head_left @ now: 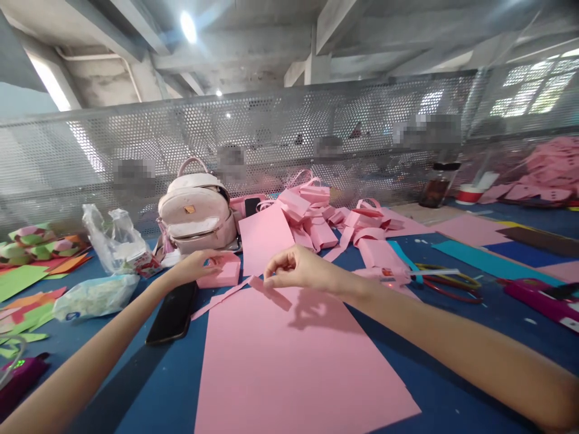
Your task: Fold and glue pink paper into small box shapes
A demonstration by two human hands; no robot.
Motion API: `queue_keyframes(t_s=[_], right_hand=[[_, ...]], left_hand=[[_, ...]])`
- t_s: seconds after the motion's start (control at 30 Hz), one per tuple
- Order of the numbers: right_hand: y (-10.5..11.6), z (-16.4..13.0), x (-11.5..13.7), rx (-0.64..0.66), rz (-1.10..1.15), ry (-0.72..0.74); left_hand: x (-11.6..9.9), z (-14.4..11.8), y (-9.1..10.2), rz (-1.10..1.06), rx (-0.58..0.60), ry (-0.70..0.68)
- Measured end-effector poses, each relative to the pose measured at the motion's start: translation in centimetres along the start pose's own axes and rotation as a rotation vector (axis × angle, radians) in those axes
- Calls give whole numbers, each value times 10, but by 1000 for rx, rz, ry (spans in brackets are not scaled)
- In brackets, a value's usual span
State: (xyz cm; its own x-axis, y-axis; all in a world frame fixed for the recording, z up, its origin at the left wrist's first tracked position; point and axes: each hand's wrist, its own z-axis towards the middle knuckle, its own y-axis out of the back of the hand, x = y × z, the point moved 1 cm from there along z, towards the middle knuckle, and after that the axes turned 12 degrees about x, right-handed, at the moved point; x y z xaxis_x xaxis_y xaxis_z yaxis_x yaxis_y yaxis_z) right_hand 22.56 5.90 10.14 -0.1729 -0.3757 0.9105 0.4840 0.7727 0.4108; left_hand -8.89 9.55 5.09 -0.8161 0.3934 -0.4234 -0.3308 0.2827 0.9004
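A large pink paper sheet (289, 367) lies flat on the blue table (452, 355) in front of me. My right hand (301, 270) pinches one end of a narrow pink paper strip (226, 294) just above the sheet's far edge. The strip trails down and left toward a black phone (173, 313). My left hand (195, 266) rests its fingers on a small folded pink paper box (221, 272) beyond the sheet.
A pale pink backpack (196, 212) stands at the back, with a pile of folded pink boxes and strips (325, 220) beside it. Plastic bags (108, 241) and green-orange paper scraps (27, 274) lie left. Coloured sheets (493, 256), scissors (447, 280) and a perforated metal screen (289, 138) lie right and behind.
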Motion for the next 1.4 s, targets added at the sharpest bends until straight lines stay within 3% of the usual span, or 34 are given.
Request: queue_keyframes(t_s=[0.17,0.3,0.4,0.53,0.67,0.77,0.9,1.07,1.4], right_hand=[[-4,-8,-3,-31,129,-22],[0,-17,-9,-84,185,-28],[4,-21,-14,-122,212,-15],[8,-22,-18,-233,263,26],[6,-15,-18,-334,341,45],[3,-6,-16,-374,386,42],[1,5,-17,-382,397,36],[0,12,-26,-382,398,21],[-14,14,-30,-358,422,31]], left_hand=[[-10,7,4,14,175,-10],[-21,3,12,-53,207,-32],[-32,-3,22,-173,132,-67],[-48,-6,27,-413,-113,-101],[-68,5,0,-699,-409,-107],[-82,15,-31,-867,-521,-78],[-102,21,-54,-987,-518,-108],[-120,12,-59,-1060,-483,-170],[-133,2,-71,-1158,-471,-173]])
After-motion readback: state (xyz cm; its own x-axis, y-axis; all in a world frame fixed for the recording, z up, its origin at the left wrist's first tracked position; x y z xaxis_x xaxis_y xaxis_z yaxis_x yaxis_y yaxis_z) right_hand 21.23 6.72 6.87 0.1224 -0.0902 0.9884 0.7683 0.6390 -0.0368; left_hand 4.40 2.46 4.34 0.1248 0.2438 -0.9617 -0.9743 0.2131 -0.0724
